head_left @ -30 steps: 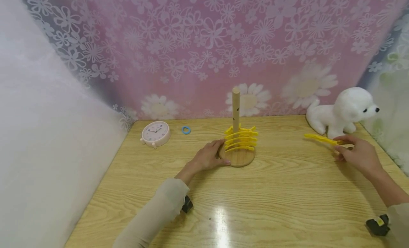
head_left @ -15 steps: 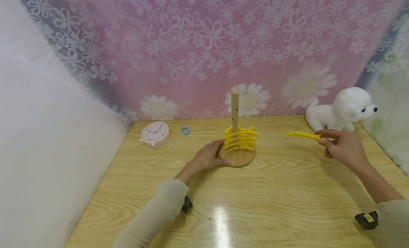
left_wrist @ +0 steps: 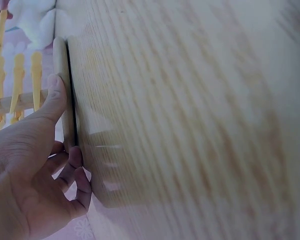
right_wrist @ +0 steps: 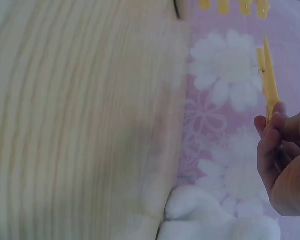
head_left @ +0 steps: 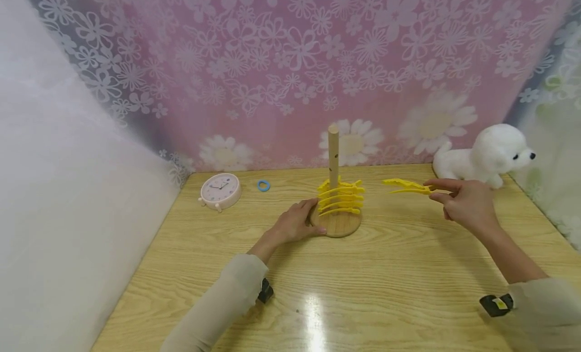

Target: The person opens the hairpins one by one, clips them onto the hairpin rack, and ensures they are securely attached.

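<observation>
In the head view a wooden stand (head_left: 333,158) has an upright post on a round base (head_left: 338,226). Several yellow hair clips (head_left: 340,197) sit one above another around the lower post. My left hand (head_left: 294,223) grips the left rim of the base, and the left wrist view shows the thumb on the disc (left_wrist: 61,55). To the right of the stand, above the table, my right hand (head_left: 469,203) pinches one more yellow hair clip (head_left: 403,182) at its tail. Its two arms stand apart at the left, pointing at the post, as the right wrist view of the clip (right_wrist: 271,85) also shows.
A pink alarm clock (head_left: 221,189) and a small blue ring (head_left: 264,185) lie at the back left. Behind my right hand sits a white plush dog (head_left: 485,153). A pink flowered curtain (head_left: 290,79) closes off the back of the wooden table (head_left: 386,271).
My right hand has carried its hair clip leftward from beside the plush dog, nearer the stand. The clip's arms have spread open. My left hand stays on the base.
</observation>
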Action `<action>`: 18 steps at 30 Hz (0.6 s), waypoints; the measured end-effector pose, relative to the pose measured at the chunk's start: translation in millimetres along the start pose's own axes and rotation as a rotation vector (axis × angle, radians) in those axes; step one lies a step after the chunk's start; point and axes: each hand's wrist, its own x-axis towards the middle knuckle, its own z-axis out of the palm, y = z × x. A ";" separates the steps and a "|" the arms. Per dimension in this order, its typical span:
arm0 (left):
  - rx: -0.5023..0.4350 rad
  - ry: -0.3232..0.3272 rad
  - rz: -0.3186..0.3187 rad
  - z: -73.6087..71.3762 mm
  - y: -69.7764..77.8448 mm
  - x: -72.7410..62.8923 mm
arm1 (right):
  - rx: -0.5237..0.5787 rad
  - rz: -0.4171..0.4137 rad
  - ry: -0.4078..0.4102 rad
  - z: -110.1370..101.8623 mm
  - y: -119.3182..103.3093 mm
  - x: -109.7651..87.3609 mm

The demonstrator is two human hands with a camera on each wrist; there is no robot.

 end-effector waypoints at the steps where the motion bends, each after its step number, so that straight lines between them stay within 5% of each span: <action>1: 0.001 0.001 0.001 0.1 -0.2 0.1 | 0.016 0.009 0.003 1.7 -3.3 0.9; 7: 0.001 -0.004 0.004 0.3 -0.5 0.3 | 0.106 0.014 -0.008 10.4 -23.5 7.0; 18: -0.010 -0.007 0.003 -1.4 0.8 -1.5 | 0.094 -0.040 0.028 29.8 -56.6 22.8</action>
